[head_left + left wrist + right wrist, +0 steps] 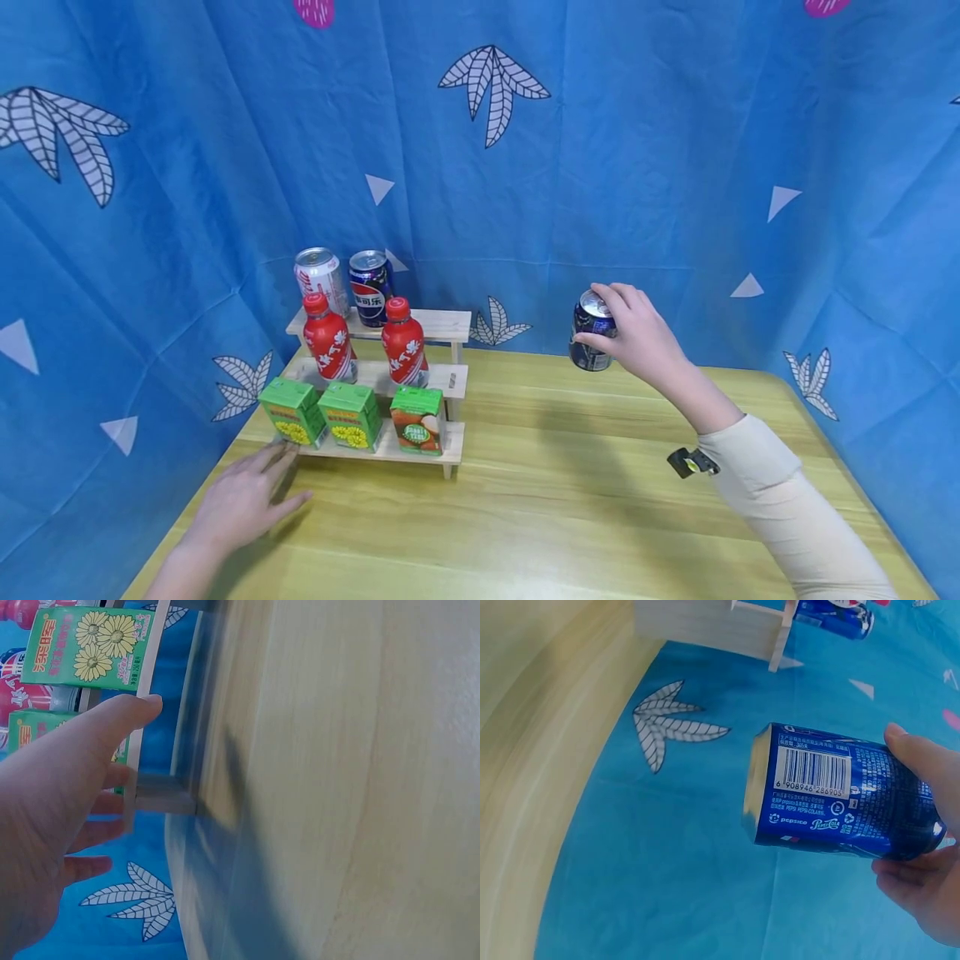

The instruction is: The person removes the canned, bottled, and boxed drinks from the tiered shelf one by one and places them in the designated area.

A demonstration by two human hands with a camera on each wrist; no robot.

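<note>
My right hand [633, 329] grips a dark blue Pepsi can [591, 337] round its top, holding it upright above the table, right of the shelf. Its barcode side and base show in the right wrist view, where the can [832, 795] sits between thumb and fingers. My left hand [243, 500] is spread low at the front left corner of a three-tier wooden shelf [420, 450], its fingertips right by the bottom tier. Nearest to it is a green juice box [292, 412] with yellow flowers; the left wrist view shows the thumb at the tier's edge.
On the bottom tier also stand a second flowered box [350, 418] and a green-brown box [417, 421]. Two red bottles [328, 340] occupy the middle tier. A white can [322, 279] and another Pepsi can [371, 287] stand on top. Blue curtain [637, 167] surrounds the wooden table [510, 500].
</note>
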